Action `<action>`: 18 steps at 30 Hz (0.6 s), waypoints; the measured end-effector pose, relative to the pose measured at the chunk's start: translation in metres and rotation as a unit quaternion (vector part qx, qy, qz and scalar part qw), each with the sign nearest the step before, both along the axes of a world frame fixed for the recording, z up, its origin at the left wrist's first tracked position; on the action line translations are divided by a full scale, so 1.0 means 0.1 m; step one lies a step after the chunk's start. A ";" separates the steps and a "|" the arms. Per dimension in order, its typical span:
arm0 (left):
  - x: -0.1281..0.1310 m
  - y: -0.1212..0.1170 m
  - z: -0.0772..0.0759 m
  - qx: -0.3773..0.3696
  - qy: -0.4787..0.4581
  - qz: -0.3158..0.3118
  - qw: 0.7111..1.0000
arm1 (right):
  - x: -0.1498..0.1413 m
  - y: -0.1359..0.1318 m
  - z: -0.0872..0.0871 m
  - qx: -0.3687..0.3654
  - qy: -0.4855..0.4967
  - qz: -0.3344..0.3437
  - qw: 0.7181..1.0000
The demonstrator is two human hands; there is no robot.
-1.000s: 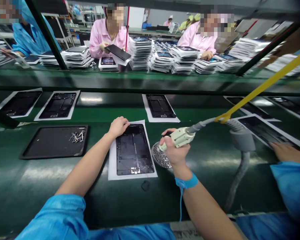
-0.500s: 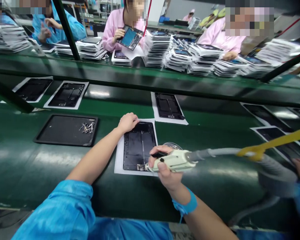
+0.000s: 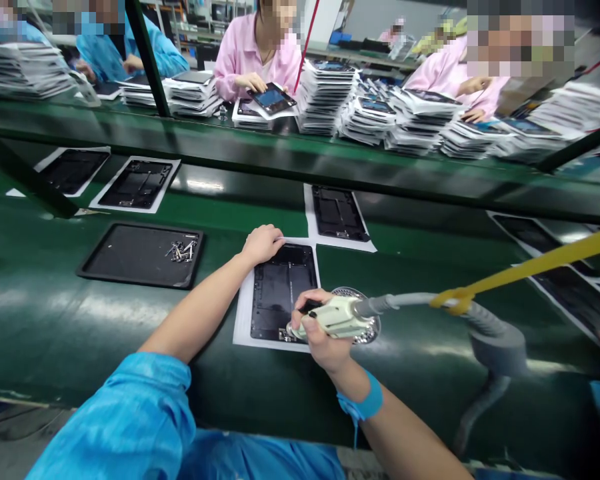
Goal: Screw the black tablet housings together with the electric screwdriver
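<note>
A black tablet housing (image 3: 275,287) lies on a white paper sheet (image 3: 243,310) in front of me, its inner side up. My left hand (image 3: 263,244) grips the housing's far left corner with fingers curled. Wrapped in my right hand (image 3: 325,340) is a pale green electric screwdriver (image 3: 333,319), held almost flat. Its tip meets a small metal part (image 3: 285,335) at the housing's near edge; the exact contact is too small to see. Partly hidden behind the tool is a round metal dish (image 3: 373,330).
A black tray (image 3: 135,257) with small metal parts (image 3: 183,251) stands left. More housings on paper lie at the back (image 3: 337,210) and right. A yellow strap (image 3: 530,267) holds the tool's grey cable. Across a green rail, co-workers sit behind paper-layered stacks (image 3: 327,97).
The screwdriver and my right hand have shifted slightly left, with its tip still at the near edge. The strap and cable swung left. A co-worker opposite lowered a tablet part onto a stack.
</note>
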State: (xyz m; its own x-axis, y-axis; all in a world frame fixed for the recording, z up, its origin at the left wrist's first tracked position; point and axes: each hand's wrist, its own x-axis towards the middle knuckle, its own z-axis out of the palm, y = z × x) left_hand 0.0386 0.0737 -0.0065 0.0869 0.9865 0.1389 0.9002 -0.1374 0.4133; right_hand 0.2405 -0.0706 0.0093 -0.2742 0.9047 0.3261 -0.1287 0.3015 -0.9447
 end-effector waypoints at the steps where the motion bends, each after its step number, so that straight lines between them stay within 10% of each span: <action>1: 0.00 -0.03 0.02 0.014 0.001 0.013 1.000 | -0.01 0.00 0.00 0.007 0.015 0.003 1.000; 6: -0.05 -0.50 0.26 0.050 0.058 0.106 0.991 | -0.06 0.00 0.04 0.003 0.036 0.027 0.999; 13: -0.11 -1.49 0.41 -0.188 0.174 0.165 0.952 | 0.04 0.05 0.22 -0.014 0.089 0.013 0.996; 18: 0.01 -1.59 0.41 -0.205 0.144 0.150 0.956 | 0.24 0.12 0.32 -0.008 0.134 -0.039 0.990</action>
State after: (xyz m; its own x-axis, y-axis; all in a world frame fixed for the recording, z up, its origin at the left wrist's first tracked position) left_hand 0.0399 -0.0853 0.0347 -0.2319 0.9394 -0.2523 0.9584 0.2650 0.1058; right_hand 0.2645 -0.0583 0.0415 -0.1096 0.9256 0.3623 -0.3523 0.3047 -0.8849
